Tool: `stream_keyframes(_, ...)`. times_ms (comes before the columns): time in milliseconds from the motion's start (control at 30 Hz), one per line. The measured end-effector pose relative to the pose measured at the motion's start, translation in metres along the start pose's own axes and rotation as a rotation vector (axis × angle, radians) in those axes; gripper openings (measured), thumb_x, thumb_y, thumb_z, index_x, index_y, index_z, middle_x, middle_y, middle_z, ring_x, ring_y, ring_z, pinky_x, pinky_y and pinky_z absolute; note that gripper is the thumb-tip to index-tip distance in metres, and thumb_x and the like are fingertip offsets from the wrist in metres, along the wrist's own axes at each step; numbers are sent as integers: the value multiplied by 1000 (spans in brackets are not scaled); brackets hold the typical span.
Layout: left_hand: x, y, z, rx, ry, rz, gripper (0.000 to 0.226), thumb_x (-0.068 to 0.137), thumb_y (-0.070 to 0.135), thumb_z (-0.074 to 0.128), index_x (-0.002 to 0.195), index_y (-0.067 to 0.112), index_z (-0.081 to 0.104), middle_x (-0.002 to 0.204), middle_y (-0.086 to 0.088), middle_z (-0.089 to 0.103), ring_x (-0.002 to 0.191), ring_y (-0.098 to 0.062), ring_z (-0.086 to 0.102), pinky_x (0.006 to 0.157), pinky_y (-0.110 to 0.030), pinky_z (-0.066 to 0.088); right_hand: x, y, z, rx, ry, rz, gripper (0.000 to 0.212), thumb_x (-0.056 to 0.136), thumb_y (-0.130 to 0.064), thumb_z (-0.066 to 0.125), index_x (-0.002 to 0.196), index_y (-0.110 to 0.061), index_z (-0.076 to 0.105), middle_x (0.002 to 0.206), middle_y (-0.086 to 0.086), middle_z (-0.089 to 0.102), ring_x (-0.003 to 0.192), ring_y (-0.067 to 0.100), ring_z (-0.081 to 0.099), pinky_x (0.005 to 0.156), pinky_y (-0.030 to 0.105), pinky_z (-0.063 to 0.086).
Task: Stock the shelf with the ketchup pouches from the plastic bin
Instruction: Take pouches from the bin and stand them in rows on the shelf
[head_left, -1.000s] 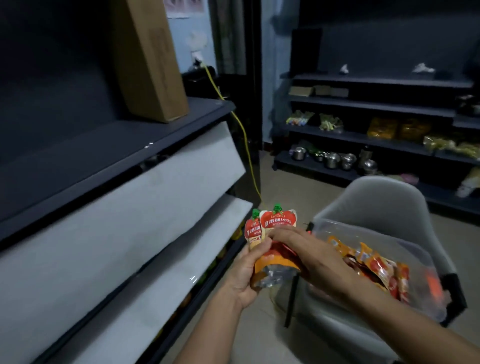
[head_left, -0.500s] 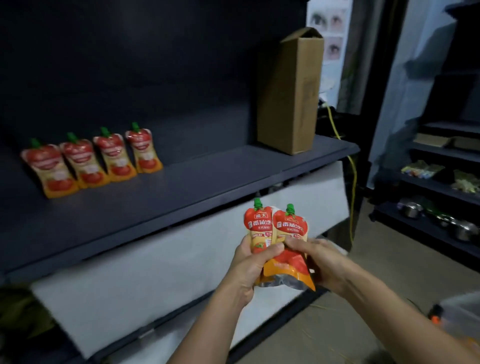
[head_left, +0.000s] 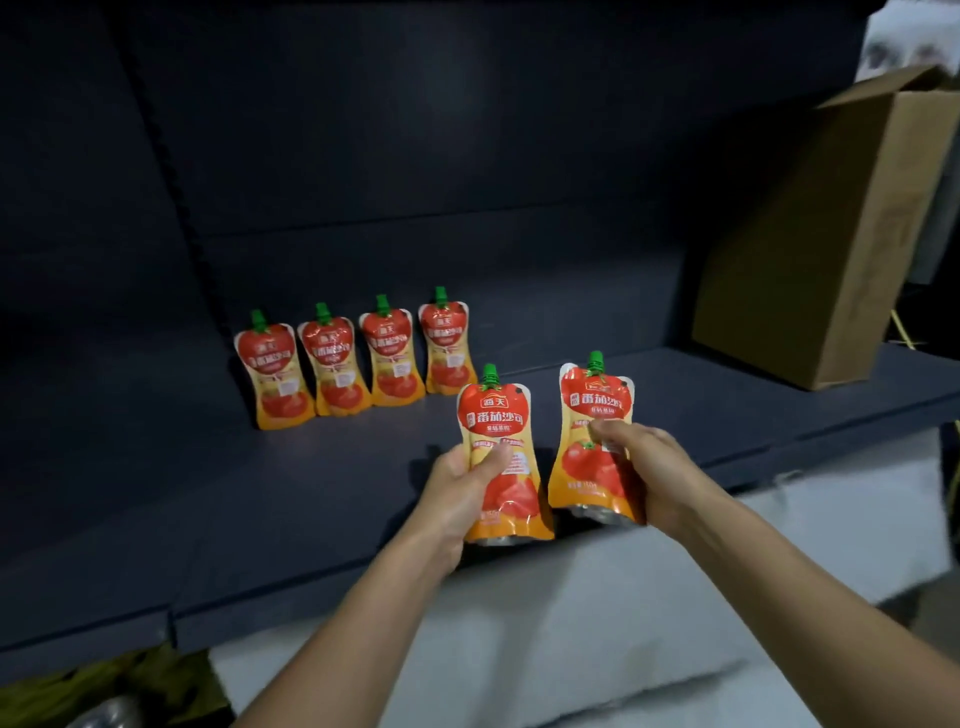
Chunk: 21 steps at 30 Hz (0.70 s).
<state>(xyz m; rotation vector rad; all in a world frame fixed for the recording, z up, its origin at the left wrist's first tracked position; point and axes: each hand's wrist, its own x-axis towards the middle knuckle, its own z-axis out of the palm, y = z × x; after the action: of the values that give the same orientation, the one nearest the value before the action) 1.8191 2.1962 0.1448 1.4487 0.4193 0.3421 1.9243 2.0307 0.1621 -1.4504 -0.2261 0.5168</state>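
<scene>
My left hand grips a red and orange ketchup pouch with a green cap, upright over the front of the dark shelf. My right hand holds a second pouch just to its right. The two held pouches are a little apart. Further back on the shelf, several identical pouches stand upright in a row. The plastic bin is out of view.
A tall open cardboard box stands on the shelf at the right. Dark back panels rise behind the shelf. A white board covers the front below the shelf edge. Something olive-green lies at the bottom left.
The view has swung left from the bin to face the shelf. The two pouches, held together before, are now split, one in each hand, and raised over the shelf's front.
</scene>
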Motion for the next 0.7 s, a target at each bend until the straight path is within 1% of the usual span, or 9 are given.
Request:
stream_keyframes(33,11,0,-10,-11,14,1,22,92,27,65,112,17,63,97,-6,75,84,-22,74,73,-39,60,12,-3,6,18,6,-17,29,85,-26,68,109,-10,61,100,19,72,86,39,71,78,57,56)
stream_keyframes(67,21,-1,-18,-31,33,2,25,92,22,65,115,15,62,102,-8,74,89,-25,73,80,-43,59,23,-5,11,33,13,-44,26,85,-24,68,108,-13,62,102,19,71,89,38,70,80,56,55)
stream_keyframes(133,39,-1,-33,-60,73,15,27,91,15,66,117,14,60,107,-9,73,96,-26,70,89,-46,55,44,-8,18,35,31,-126,20,86,-20,68,105,-16,64,103,14,71,91,33,69,80,49,56)
stream_keyframes(167,46,-1,-38,-62,85,25,27,90,13,67,116,15,60,108,-8,73,97,-25,70,91,-45,54,55,-9,21,31,37,-172,19,86,-19,68,104,-16,65,102,13,72,92,32,69,81,48,55)
stream_keyframes(267,68,2,-51,-98,122,70,24,90,13,66,113,18,60,108,-5,73,98,-23,70,90,-42,54,86,-11,28,-34,49,-299,18,83,-14,71,101,-17,68,98,7,73,92,26,69,86,45,53)
stream_keyframes(367,91,4,-57,-133,176,113,21,91,16,66,111,20,61,107,-4,73,100,-23,70,92,-45,54,117,-10,33,-84,52,-365,16,82,-12,72,94,-22,69,93,0,73,91,19,68,85,39,52)
stream_keyframes(433,104,6,-59,-134,208,135,20,91,18,66,110,21,62,105,-2,74,99,-21,70,94,-45,53,138,-7,34,-90,59,-369,17,81,-12,73,94,-22,69,93,-2,72,93,18,67,87,39,51)
stream_keyframes(567,132,11,-62,-123,246,194,16,92,17,65,105,26,64,104,3,75,98,-17,71,93,-43,54,183,-2,35,-79,72,-344,15,82,-14,73,95,-22,69,97,-1,72,99,22,66,91,43,50)
stream_keyframes(700,159,15,-62,-115,289,210,22,91,24,66,113,25,62,109,1,74,102,-18,70,95,-44,53,231,-6,40,-73,46,-342,17,80,-14,74,95,-21,71,96,0,73,99,23,67,90,41,51)
